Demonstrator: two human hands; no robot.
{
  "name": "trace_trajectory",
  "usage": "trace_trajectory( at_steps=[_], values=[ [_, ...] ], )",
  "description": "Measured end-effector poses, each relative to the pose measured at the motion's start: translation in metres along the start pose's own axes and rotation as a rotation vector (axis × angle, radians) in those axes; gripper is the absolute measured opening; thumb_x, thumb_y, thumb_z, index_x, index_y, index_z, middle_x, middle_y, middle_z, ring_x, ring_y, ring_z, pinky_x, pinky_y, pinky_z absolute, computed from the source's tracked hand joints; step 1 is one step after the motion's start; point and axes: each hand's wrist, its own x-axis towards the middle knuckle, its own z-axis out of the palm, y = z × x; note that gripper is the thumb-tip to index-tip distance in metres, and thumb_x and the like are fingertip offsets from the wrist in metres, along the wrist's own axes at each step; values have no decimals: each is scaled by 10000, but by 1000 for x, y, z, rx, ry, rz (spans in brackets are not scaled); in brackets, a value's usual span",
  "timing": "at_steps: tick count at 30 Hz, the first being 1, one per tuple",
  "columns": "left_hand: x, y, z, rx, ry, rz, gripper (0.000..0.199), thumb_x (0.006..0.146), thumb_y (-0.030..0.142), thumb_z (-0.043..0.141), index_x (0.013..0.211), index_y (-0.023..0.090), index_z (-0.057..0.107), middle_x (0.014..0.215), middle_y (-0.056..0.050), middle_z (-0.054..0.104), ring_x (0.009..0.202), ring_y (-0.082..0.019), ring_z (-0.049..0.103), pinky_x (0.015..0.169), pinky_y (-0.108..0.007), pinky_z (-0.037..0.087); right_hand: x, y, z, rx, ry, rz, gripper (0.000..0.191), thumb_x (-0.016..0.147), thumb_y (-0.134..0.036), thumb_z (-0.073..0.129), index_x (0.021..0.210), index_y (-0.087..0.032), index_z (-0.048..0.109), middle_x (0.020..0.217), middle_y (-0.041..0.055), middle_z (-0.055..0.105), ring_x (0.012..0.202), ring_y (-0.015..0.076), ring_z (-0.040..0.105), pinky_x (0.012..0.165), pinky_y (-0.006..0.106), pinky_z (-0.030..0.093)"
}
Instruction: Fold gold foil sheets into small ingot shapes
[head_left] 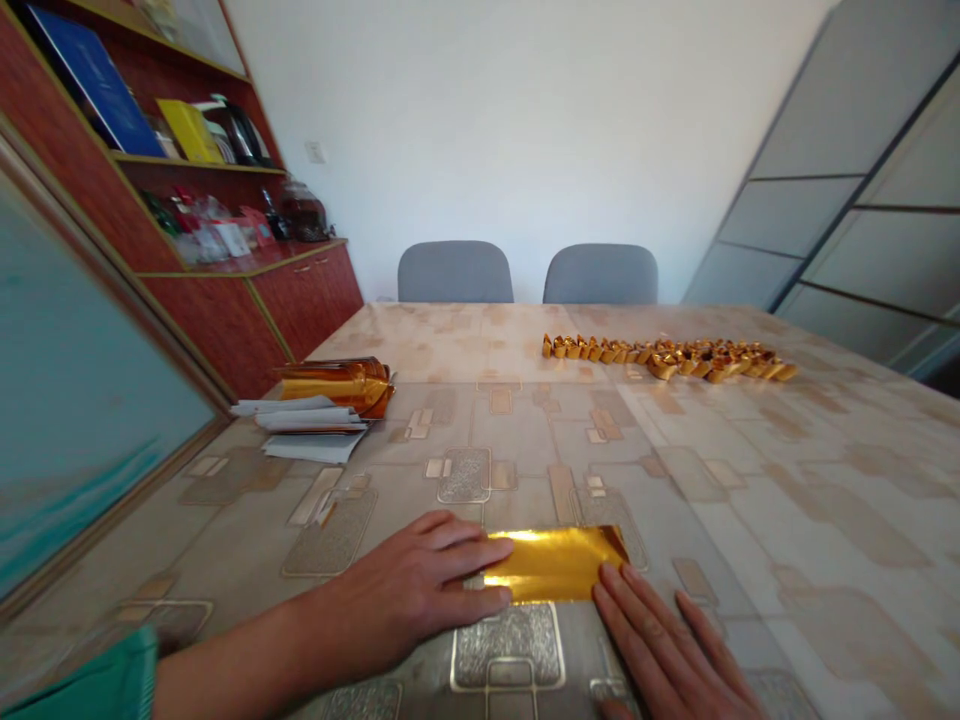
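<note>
The left hand (405, 590), flat with fingers together, and the right hand (660, 640), splayed open, press a shiny gold rectangular foil sheet (555, 565) without gripping it — a slip could skew it.

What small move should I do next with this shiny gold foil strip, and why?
Probably fold the strip's right end over: your left hand pins the rectangular gold foil strip flat on the patterned table cover, and your right hand's fingers touch its lower edge near that end.
</note>
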Motion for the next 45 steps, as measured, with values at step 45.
trace_trajectory(
  at_steps=[45],
  values=[
    [48,23,-1,111,-137,-77,99,870,194,685,942,199,617,874,-5,694,766,-193,612,709,-318,462,31,8,-5,259,-53,183,308,985,-317,494,1190,-221,703,1206,72,743,1098,265,691,960,454,545]
  ],
)
